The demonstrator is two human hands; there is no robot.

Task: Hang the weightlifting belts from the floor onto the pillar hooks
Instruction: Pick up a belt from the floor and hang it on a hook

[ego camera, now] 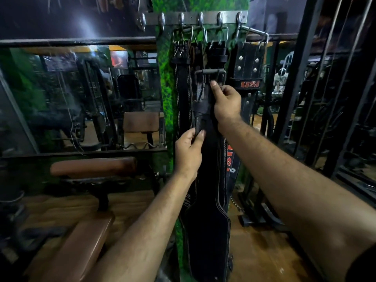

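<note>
Matt black leather belt (205,231); shiny metal hooks (200,18).

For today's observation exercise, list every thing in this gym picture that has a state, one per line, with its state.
Left hand: grips the held belt lower down.
Right hand: pinches the held belt just below its buckle.
Held belt: upright, not yet on a hook.
Buckle: below the hook rail, unhooked.
USI belt: hanging by its buckle.
Stitched belt: hanging.
Leftmost hooks: empty.

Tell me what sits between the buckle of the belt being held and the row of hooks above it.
In the head view, between the buckle and the hooks, the tops of already hung belts and their metal buckles fill the stretch.
</note>
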